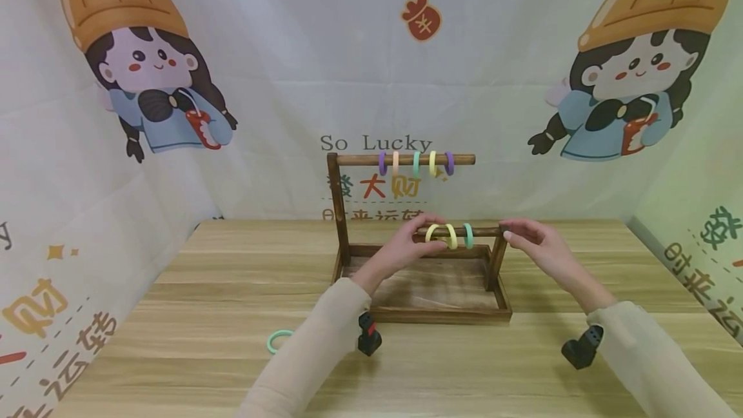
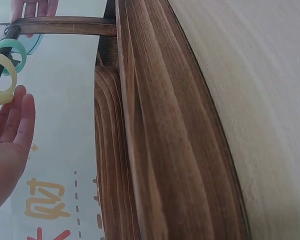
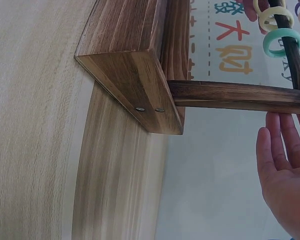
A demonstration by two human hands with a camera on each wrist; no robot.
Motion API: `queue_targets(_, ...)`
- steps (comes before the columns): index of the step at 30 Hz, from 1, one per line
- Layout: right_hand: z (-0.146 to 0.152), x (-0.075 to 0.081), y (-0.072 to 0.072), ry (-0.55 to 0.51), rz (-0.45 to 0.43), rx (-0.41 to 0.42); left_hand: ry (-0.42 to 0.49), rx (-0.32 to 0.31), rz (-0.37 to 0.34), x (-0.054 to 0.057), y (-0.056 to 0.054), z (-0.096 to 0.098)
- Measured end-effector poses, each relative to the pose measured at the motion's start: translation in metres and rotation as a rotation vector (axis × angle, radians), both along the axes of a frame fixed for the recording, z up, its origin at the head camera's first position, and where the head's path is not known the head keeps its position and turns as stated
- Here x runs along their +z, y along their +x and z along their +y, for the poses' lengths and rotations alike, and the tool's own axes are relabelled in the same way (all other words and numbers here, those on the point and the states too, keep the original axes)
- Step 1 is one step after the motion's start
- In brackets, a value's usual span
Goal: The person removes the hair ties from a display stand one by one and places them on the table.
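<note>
A dark wooden rack (image 1: 441, 316) with a tray base carries two horizontal bars. My left hand (image 1: 409, 242) is at the free end of the lower bar (image 1: 487, 232), thumb in front and fingers behind, pinching a yellow ring (image 1: 452, 237) on it. Beside that ring hang another yellow ring (image 1: 429, 235) and a green ring (image 1: 469, 236). My right hand (image 1: 540, 247) holds the top of the short post (image 1: 496, 260), where the lower bar joins it. In the right wrist view, the fingertips (image 3: 272, 120) touch this post top.
Several purple, peach, green and yellow rings hang on the upper bar (image 1: 464, 159), behind the lower one. Left of the rack, a loose green ring (image 1: 270, 342) lies on the wooden table (image 1: 203, 315), partly covered by my left sleeve (image 1: 313, 347). A printed cloth (image 1: 278, 82) hangs behind.
</note>
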State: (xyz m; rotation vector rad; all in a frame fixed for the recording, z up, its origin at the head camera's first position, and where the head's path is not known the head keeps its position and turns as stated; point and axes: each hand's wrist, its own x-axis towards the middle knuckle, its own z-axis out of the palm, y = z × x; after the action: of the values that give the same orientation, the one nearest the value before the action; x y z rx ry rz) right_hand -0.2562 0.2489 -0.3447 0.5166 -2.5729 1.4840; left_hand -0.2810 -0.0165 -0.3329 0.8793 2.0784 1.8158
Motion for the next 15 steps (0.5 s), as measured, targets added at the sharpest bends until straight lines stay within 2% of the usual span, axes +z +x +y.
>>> queue_targets(9, 0.0007, 0.0, 0.0005, 0.005, -0.006, 0.007, 0.008, 0.003, -0.042, -0.0002, -0.0004, -0.0044)
queue_targets(15, 0.0003, 0.0006, 0.001, 0.003, -0.012, 0.006, 0.0, 0.011, -0.046, -0.0001, -0.0015, -0.0061)
